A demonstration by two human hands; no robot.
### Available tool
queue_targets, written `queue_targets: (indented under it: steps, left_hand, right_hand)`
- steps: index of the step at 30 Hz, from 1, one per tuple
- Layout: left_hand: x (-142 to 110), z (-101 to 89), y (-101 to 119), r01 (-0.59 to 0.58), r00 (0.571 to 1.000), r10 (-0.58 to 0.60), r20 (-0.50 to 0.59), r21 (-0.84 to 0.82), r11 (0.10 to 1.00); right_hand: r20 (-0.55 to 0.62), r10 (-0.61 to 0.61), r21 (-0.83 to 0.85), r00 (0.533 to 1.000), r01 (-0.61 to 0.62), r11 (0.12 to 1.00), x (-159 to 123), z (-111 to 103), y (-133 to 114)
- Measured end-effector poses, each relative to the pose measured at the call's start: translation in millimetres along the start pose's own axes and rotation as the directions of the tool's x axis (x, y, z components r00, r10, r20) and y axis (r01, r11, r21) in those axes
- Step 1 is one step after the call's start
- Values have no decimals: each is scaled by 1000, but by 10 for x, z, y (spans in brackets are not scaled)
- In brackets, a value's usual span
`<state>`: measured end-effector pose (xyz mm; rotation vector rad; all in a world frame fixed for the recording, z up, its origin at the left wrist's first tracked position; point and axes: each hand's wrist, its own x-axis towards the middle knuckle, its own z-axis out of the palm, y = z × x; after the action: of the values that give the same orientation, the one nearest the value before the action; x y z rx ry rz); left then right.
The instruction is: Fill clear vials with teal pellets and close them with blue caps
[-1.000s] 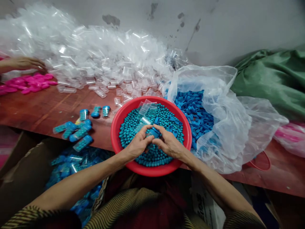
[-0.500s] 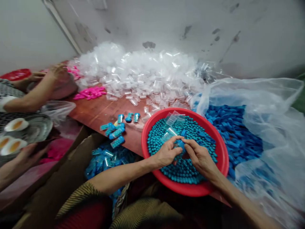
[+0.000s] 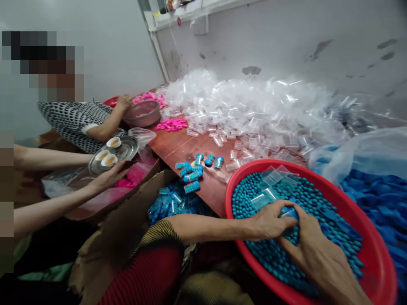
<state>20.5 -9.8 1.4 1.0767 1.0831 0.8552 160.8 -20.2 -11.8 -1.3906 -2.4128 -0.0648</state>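
Observation:
Over a red basin of blue beads, my left hand is closed around a small clear bottle with a blue cap. My right hand closes on the same bottle from the other side, its fingers meeting the left ones. The hands hide most of the bottle. Clear plastic cases lie on the beads beyond my left hand. Loose blue caps or lids rest on the beads past my right hand.
Filled blue bottles lie on the table, above a cardboard box with more. Clear cases are heaped behind; blue parts fill a bag at right. At left, one person holds a plate of halved eggs; another works by a bowl.
The view has swung left, bringing the seated person at the far left into sight. My hands stay on the bottle, with the right hand wrapped further around it. The plate of eggs shows more fully.

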Motion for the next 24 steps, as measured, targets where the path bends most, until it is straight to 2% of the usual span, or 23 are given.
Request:
queue_targets:
  steps: [5,10,15,18,21,24]
  left_hand:
    - [18,26,0,42,999,-42,20,15,999]
    - [62,111,-64,39,998,-38,-49,19,999]
    - [64,170,-102,34,992,-19,-126,112,993]
    - [52,151,-72,23,990,7,-140,208,978]
    - [29,86,27,-11,993,43,-108,280,960]
    - [-55,-94,187,-161,980,186,-64,284,945]
  right_hand:
    - [-83,-79,29,993,81,996,40,-4,20]
    - [-105,-101,79,989,109,991,33,35,110]
    - [-106,-83,117,991,95,989,-40,140,120]
    - [-25,-28,186,999,32,982,-43,135,60]
    - [115,32,348,993,-71,935,3,58,5]
    - [220,8,526,975,-126,841,44,-5,23]
